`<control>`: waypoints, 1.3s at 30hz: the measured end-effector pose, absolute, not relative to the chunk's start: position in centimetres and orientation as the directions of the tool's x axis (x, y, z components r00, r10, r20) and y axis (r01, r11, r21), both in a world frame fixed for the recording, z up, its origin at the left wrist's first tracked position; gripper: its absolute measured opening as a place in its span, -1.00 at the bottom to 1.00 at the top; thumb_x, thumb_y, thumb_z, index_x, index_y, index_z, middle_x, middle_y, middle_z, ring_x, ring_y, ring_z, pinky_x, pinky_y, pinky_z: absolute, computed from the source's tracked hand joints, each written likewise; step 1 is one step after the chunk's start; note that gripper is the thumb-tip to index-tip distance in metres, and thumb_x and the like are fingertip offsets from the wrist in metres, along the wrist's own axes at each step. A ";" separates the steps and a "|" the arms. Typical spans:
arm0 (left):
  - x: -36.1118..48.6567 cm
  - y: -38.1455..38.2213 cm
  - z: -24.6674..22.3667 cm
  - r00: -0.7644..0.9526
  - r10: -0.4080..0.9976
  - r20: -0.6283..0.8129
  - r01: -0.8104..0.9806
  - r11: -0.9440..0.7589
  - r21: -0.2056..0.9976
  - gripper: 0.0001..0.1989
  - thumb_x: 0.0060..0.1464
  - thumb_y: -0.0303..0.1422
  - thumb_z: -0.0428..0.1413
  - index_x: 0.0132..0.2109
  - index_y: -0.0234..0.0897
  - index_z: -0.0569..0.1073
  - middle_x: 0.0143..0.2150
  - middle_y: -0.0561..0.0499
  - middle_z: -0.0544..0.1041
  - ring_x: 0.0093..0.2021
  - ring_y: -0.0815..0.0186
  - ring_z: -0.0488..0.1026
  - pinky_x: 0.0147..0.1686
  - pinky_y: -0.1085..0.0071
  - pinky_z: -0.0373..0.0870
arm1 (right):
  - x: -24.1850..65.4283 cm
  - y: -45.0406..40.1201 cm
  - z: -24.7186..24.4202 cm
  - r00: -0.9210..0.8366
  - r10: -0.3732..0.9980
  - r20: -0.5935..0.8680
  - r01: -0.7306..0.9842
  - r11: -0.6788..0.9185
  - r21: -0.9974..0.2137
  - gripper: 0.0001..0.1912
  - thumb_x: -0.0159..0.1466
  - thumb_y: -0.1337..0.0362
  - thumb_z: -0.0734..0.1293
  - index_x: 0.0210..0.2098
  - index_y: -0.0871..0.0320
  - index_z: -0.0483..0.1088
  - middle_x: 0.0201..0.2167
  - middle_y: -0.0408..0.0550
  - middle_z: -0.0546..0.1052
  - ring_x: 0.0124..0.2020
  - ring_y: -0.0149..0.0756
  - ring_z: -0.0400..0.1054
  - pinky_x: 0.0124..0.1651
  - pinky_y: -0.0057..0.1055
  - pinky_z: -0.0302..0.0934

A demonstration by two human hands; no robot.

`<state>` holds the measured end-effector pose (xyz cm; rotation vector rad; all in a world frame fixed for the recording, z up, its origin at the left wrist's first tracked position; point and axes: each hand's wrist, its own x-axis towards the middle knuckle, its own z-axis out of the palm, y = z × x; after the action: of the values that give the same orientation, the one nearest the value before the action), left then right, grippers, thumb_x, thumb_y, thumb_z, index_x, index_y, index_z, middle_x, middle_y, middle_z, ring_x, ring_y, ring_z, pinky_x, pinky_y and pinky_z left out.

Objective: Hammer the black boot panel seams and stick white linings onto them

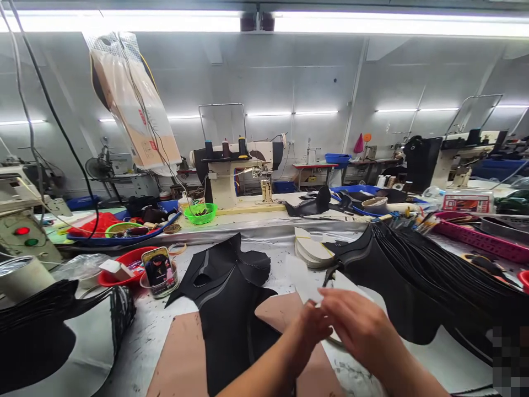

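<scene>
My left hand (312, 331) and my right hand (357, 320) meet at the lower centre right. My left fingers are curled together; what they hold is hidden. The fingers of my right hand are pressed together over the left fingertips, beside a small dark tool (329, 275) whose grip I cannot make out. White shaped pieces (300, 275) lie around the fingertips. Left of the hands, a black cut piece (227, 314) with a hole lies over pinkish-brown sheets (182, 353). A stack of pale pieces (312, 251) is just beyond the hands.
Stacked black pieces stand at right (397, 286) and left (33, 342). A phone (159, 270) leans in a clear tub near a red bowl (119, 275). A sewing machine (231, 176) stands behind, with a green basket (201, 215). A pink basket (479, 237) is at right.
</scene>
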<state>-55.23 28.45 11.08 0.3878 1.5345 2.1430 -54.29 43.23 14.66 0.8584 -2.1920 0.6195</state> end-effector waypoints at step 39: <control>-51.8 6.1 6.2 -0.992 -0.118 -0.030 -0.101 0.656 0.748 -0.72 -0.23 -0.07 0.08 -0.56 -0.20 0.35 -0.54 0.09 0.39 -0.43 0.24 0.32 -0.38 0.39 0.21 | -48.6 33.7 6.4 -0.847 -0.409 -0.339 0.077 0.537 -0.840 -0.66 -0.05 0.41 0.33 -0.22 0.23 0.35 -0.29 -0.01 0.53 -0.31 -0.20 0.42 -0.35 -0.43 0.23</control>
<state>-51.77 6.10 6.18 -0.1908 2.8776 1.2981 -48.63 33.74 6.37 0.3752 -3.1766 1.7866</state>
